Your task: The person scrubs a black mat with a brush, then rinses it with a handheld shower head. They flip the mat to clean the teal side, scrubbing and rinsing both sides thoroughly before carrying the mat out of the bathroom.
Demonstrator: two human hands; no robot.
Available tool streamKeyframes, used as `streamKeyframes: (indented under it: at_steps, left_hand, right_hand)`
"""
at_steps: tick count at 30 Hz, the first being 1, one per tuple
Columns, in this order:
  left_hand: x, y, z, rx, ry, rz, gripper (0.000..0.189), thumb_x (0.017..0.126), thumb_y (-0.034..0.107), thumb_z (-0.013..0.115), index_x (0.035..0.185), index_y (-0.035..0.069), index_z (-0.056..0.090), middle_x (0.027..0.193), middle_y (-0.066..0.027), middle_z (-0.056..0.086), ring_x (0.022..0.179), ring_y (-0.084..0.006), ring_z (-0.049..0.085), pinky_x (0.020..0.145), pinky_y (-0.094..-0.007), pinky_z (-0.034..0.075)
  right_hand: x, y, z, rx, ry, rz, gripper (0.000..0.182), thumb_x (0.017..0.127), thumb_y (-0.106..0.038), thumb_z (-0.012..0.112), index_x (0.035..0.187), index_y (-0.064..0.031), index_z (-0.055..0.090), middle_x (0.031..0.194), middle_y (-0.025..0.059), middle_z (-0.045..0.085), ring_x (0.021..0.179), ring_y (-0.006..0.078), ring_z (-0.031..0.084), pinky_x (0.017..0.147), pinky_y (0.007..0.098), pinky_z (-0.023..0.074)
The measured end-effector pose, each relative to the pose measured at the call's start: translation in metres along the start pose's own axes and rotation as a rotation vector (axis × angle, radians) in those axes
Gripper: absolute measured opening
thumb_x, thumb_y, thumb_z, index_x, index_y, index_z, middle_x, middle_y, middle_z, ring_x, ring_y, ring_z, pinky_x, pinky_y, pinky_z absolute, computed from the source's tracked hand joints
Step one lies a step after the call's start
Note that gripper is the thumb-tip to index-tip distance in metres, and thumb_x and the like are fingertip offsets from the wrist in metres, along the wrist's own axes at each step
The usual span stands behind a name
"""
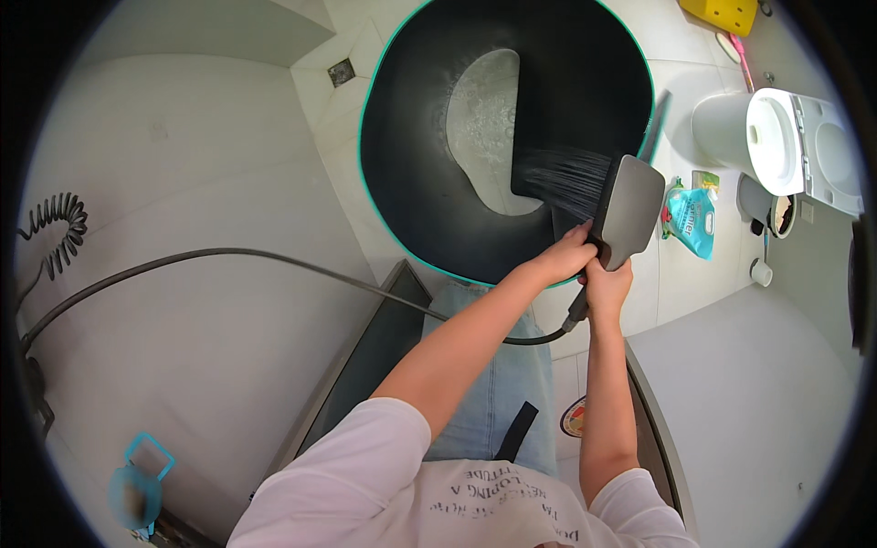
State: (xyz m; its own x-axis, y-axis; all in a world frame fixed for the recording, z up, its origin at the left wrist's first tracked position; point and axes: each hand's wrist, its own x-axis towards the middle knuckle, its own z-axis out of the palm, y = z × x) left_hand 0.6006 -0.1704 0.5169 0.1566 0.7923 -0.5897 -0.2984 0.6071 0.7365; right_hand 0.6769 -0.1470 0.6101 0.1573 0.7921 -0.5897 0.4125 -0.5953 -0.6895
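Note:
Both my hands grip the handle of a dark grey shower head [629, 205]. My left hand [563, 259] holds the neck just below the head, and my right hand [608, 286] wraps the handle beside it. Fine streams of water [565, 177] spray leftward from the shower head into a large black tub with a green rim [366, 185]. Bubbly water [483, 127] lies on the bottom of the tub. A black hose [274, 255] runs from the handle's lower end, under my left forearm, to the left wall.
A white toilet [771, 140] stands at the right, with a small bin [781, 214] beside it. A blue pouch [690, 222] sits on the floor tiles near the tub. Upper left of the tub is a floor drain [341, 72]. Framed door edges [342, 370] flank my body. A coiled cord [65, 233] hangs at the far left.

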Motion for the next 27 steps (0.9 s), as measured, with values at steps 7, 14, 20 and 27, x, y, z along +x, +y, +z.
streamKeyframes:
  at_steps: [7, 14, 20, 27]
  left_hand:
    - [-0.033, 0.03, -0.008, 0.349, -0.071, -0.072, 0.09, 0.066, 0.019, 0.058, 0.141, -0.002, 0.014, 0.13, -0.0235, 0.038, 0.117, -0.0282, 0.044, 0.095, -0.0304, 0.037]
    - [-0.006, -0.005, -0.023, -0.012, -0.018, -0.162, 0.071, 0.071, 0.024, 0.058, 0.132, -0.004, 0.035, 0.115, -0.0151, 0.051, 0.111, -0.0259, 0.047, 0.095, -0.0298, 0.035]
    - [0.023, 0.036, 0.002, 0.705, 0.154, -0.19, 0.067, 0.075, 0.032, 0.06, 0.129, -0.002, 0.037, 0.124, -0.0224, 0.046, 0.113, -0.0338, 0.049, 0.092, -0.0391, 0.041]
    - [0.036, 0.041, 0.015, 0.829, 0.205, -0.148, 0.035, 0.079, 0.024, 0.053, 0.102, -0.003, 0.052, 0.093, -0.0239, 0.061, 0.09, -0.0395, 0.059, 0.082, -0.0426, 0.047]
  right_hand:
    - [0.008, 0.032, -0.008, 0.195, 0.016, -0.038, 0.025, 0.071, 0.001, 0.058, 0.095, 0.0043, 0.049, 0.076, 0.0084, 0.056, 0.049, 0.0134, 0.053, 0.044, 0.0268, 0.0444]
    - [-0.002, 0.016, -0.014, 0.191, -0.023, -0.051, 0.025, 0.072, 0.003, 0.055, 0.096, 0.0029, 0.049, 0.076, 0.006, 0.053, 0.05, 0.0121, 0.05, 0.044, 0.0242, 0.0448]
    - [0.006, 0.026, -0.022, 0.209, -0.015, -0.06, 0.024, 0.071, 0.004, 0.056, 0.094, 0.0032, 0.048, 0.074, 0.0061, 0.054, 0.049, 0.0118, 0.051, 0.043, 0.0241, 0.0465]
    - [-0.002, 0.031, -0.025, 0.293, 0.026, -0.077, 0.025, 0.07, 0.004, 0.057, 0.092, 0.0039, 0.047, 0.072, 0.006, 0.052, 0.05, 0.0118, 0.051, 0.043, 0.025, 0.0456]
